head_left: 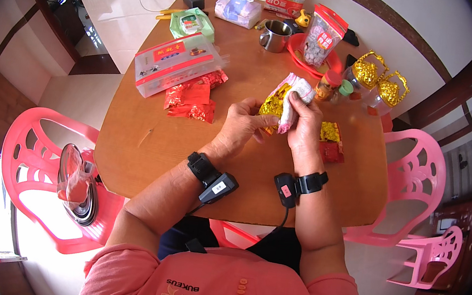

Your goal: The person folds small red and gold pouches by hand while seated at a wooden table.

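Note:
Over the middle of the wooden table, my left hand (242,122) grips the lower end of a shiny gold packet (273,104). My right hand (308,123) holds a folded white cloth with pink edging (289,105), its thumb on top. The cloth lies against the packet and hides part of it. A gold and red packet (332,148) rests on the table beside my right wrist. To the left of my hands several red foil packets (189,97) lie in a pile, next to a clear plastic box with red trim (171,62).
Beyond my hands stand a steel mug (275,35), a red plate (294,50) bearing a snack pouch (321,38), and a red-lidded jar (328,86). Gold-topped jars (390,95) are at right. Farther back are wipes (192,25) and tissues (237,11). Pink chairs (417,183) flank the table.

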`<state>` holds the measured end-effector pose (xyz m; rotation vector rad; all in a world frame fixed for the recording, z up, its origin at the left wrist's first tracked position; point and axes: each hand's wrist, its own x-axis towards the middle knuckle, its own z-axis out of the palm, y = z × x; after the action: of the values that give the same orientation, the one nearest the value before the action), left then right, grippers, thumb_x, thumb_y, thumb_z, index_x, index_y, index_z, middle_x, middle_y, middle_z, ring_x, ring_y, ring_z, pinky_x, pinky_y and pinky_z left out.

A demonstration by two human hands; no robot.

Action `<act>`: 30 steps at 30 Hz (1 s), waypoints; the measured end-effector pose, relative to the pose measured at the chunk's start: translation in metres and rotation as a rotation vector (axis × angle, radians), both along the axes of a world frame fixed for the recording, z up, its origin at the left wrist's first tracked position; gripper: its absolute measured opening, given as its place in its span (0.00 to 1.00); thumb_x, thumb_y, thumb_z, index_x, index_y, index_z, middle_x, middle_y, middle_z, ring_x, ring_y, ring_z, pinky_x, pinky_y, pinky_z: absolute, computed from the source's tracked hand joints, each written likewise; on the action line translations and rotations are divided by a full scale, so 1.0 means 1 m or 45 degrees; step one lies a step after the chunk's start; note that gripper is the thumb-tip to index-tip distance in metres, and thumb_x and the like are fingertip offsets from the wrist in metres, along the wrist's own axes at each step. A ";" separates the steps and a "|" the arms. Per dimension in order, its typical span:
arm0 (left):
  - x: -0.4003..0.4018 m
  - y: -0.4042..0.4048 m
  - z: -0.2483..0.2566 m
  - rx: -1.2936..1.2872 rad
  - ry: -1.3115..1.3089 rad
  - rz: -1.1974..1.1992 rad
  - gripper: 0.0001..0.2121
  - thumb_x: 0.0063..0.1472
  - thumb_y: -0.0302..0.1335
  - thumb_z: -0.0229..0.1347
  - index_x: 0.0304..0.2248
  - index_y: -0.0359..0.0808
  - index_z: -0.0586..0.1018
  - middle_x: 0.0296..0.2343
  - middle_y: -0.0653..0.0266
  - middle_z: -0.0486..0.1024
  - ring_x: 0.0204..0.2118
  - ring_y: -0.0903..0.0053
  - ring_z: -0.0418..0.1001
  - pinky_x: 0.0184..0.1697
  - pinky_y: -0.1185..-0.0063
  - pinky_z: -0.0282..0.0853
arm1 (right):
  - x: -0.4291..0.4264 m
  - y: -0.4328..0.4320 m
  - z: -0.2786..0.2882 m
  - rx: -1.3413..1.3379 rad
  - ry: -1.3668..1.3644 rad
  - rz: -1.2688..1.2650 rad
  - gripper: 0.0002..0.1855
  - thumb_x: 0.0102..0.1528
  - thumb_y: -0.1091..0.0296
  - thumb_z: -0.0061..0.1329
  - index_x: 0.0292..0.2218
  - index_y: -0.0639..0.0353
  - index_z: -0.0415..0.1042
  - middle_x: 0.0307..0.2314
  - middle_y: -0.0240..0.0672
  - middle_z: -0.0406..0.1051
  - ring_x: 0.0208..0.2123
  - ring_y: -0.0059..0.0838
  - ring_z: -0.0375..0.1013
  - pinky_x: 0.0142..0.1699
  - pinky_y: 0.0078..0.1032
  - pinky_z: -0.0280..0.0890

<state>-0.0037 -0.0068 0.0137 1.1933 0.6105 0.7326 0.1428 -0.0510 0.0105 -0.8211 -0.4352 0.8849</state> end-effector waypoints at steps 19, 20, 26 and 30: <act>-0.002 -0.011 0.009 -0.318 -0.189 -0.005 0.11 0.54 0.26 0.59 0.34 0.28 0.72 0.24 0.59 0.74 0.19 0.78 0.72 0.15 0.83 0.62 | -0.009 -0.003 0.004 -0.150 -0.094 0.037 0.12 0.48 0.76 0.57 0.37 0.62 0.74 0.29 0.29 0.73 0.31 0.22 0.72 0.39 0.22 0.67; -0.002 -0.010 0.008 -0.321 -0.188 -0.002 0.11 0.54 0.26 0.59 0.34 0.28 0.72 0.24 0.59 0.74 0.19 0.78 0.72 0.15 0.83 0.62 | -0.009 -0.004 0.007 -0.182 -0.129 0.069 0.11 0.49 0.75 0.57 0.36 0.62 0.74 0.29 0.29 0.73 0.31 0.21 0.72 0.39 0.22 0.67; -0.006 0.003 0.000 -0.314 -0.214 0.016 0.10 0.52 0.23 0.58 0.33 0.29 0.72 0.21 0.60 0.73 0.15 0.81 0.67 0.14 0.85 0.56 | -0.009 -0.002 0.005 -0.072 -0.168 -0.056 0.13 0.50 0.75 0.56 0.38 0.63 0.73 0.31 0.29 0.73 0.32 0.21 0.72 0.39 0.21 0.67; -0.006 0.009 0.001 -0.223 -0.140 0.127 0.08 0.50 0.21 0.58 0.30 0.30 0.71 0.18 0.63 0.71 0.12 0.83 0.63 0.12 0.85 0.52 | 0.007 0.000 0.004 0.044 -0.126 -0.263 0.14 0.51 0.76 0.54 0.41 0.64 0.71 0.33 0.31 0.72 0.33 0.23 0.72 0.40 0.24 0.68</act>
<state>-0.0101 0.0020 0.0149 0.9608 0.6328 0.8068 0.1498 -0.0511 0.0141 -0.8641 -0.4420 0.6461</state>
